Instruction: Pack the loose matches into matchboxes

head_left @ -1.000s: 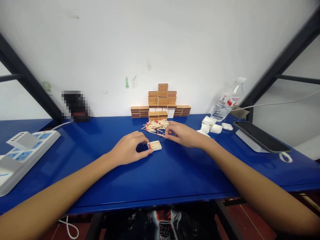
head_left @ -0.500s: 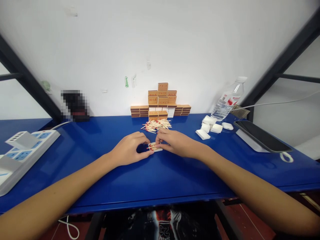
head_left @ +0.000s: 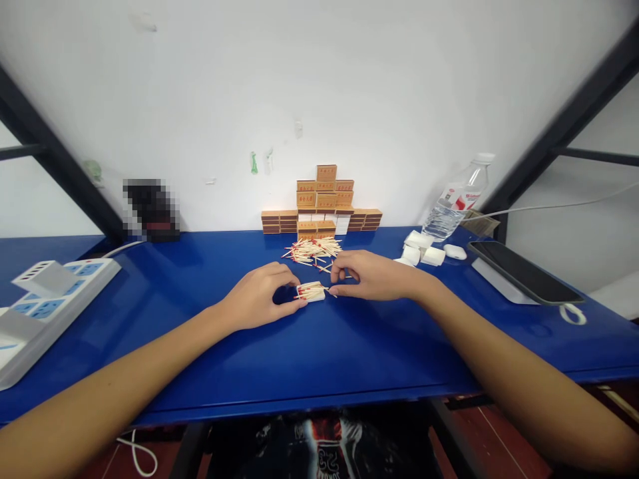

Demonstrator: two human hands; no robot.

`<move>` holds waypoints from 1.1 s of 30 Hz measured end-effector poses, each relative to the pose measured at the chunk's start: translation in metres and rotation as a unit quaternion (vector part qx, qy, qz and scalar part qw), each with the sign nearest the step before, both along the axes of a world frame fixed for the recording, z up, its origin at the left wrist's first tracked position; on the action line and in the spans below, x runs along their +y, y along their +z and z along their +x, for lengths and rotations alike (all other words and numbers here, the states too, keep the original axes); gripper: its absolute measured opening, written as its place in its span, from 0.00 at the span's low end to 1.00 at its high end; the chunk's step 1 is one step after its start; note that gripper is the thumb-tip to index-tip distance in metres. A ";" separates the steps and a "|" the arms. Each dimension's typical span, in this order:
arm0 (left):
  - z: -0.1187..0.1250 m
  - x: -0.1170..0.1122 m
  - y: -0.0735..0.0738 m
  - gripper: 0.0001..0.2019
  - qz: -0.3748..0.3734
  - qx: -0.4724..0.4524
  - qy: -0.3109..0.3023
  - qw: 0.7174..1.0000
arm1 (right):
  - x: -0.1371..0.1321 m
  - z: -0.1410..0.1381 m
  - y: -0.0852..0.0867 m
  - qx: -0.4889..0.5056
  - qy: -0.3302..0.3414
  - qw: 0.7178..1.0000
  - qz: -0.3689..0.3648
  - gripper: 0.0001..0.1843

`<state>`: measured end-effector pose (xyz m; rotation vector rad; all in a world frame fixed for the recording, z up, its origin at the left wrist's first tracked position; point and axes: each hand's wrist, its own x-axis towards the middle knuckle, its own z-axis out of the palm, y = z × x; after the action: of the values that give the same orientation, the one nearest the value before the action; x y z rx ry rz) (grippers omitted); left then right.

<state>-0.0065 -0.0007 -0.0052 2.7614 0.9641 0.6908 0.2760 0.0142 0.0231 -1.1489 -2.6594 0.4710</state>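
A small white matchbox tray [head_left: 310, 292] with red-tipped matches in it lies on the blue table [head_left: 319, 339]. My left hand [head_left: 257, 296] holds the tray's left end between thumb and fingers. My right hand [head_left: 372, 275] sits just right of the tray, its fingers curled, with a fingertip touching a match that sticks out over the tray's right edge. A loose pile of matches [head_left: 314, 250] lies just beyond, in front of a stack of brown matchboxes [head_left: 322, 203] against the wall.
Several white inner trays [head_left: 422, 249] and a water bottle [head_left: 456, 203] stand at the right, near a dark tablet [head_left: 522, 271]. A white power strip [head_left: 44, 299] lies at the far left. A pixelated dark object [head_left: 151, 209] sits by the wall.
My right hand went from the match pile to the tray, laid matches in it, and has now drawn back a little to the right. My left hand stayed on the tray.
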 end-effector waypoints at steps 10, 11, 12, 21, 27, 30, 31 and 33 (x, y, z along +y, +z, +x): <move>0.001 0.000 0.001 0.13 -0.001 -0.004 -0.005 1.000 | 0.001 -0.006 -0.004 0.001 -0.017 0.999 -0.037 0.05; 0.001 0.000 0.001 0.13 -0.001 -0.003 -0.005 1.000 | 0.001 -0.006 -0.002 0.004 -0.026 1.000 -0.016 0.05; 0.001 -0.001 0.001 0.14 -0.001 -0.004 -0.005 1.000 | 0.000 -0.007 0.000 0.011 -0.035 0.999 0.007 0.05; 0.001 0.000 0.001 0.12 -0.002 -0.015 -0.014 1.000 | -0.014 -0.028 -0.003 0.033 0.028 0.997 0.059 0.05; 0.002 -0.001 0.001 0.13 -0.002 -0.007 -0.009 1.000 | -0.008 -0.019 -0.009 0.009 0.012 0.998 0.055 0.04; 0.002 -0.001 0.001 0.12 0.001 -0.010 -0.010 1.000 | -0.006 -0.017 -0.010 0.001 0.009 0.999 0.044 0.06; 0.002 -0.001 0.001 0.12 0.001 -0.010 -0.010 1.000 | -0.006 -0.017 -0.010 0.003 0.012 0.999 0.042 0.07; 0.002 -0.001 0.001 0.12 0.001 -0.010 -0.010 1.000 | -0.007 -0.017 -0.009 0.004 0.016 0.999 0.037 0.07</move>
<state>-0.0044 -0.0013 -0.0046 2.7572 0.9304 0.7159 0.2595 0.0077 0.0145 -1.0833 -2.6671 0.3780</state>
